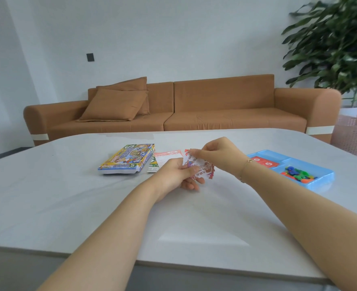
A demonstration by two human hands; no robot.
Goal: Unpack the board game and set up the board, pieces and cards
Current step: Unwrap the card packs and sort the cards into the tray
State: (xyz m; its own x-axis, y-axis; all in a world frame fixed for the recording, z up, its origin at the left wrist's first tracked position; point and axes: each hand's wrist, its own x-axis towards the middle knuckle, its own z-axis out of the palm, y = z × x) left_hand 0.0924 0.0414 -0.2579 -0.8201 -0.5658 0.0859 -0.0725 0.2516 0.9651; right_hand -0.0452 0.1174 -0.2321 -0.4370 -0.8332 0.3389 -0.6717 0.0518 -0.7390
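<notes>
A small stack of red-and-white cards (202,168) is held above the middle of the white table (68,198). My left hand (177,176) grips the stack from below and the left. My right hand (219,154) pinches the top edge of the cards with fingertips. The colourful game box (127,159) lies flat to the left of my hands. Beside it sit a green-edged card pile (152,165) and a red-printed sheet (169,156). At the right stands a blue plastic tray (320,171) holding red cards (264,161) and several coloured pieces (298,173).
A brown sofa (194,108) with two cushions stands behind the table. A leafy plant (337,40) fills the upper right corner. The table's near edge runs across the bottom of the view.
</notes>
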